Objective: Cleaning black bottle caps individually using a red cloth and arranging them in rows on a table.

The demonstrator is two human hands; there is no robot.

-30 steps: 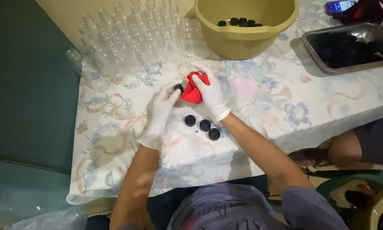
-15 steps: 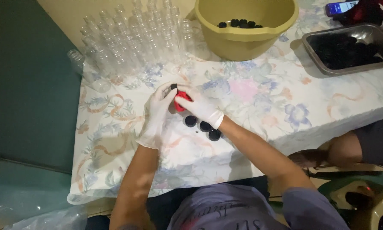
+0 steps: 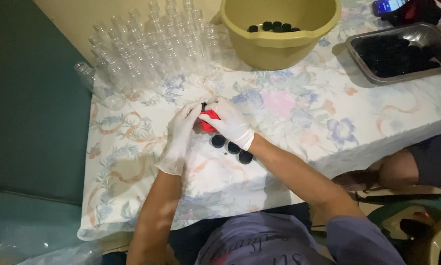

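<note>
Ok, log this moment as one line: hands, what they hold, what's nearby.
left hand: on red cloth | right hand: gripping red cloth | black caps: on tablecloth by right wrist | clear bottles, yellow basin: beyond

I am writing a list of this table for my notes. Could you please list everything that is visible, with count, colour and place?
red cloth: one, red, between both hands
black caps: three, black, on the tablecloth under the right wrist
clear bottles: many, clear, far left of the table
basin: one, yellow-green, far middle, some black caps inside
metal tray: one, grey, far right, dark contents
tablecloth: one, white with flowers
phone: one, top right edge
left hand: white glove, on the cloth
right hand: white glove, on the cloth
</note>
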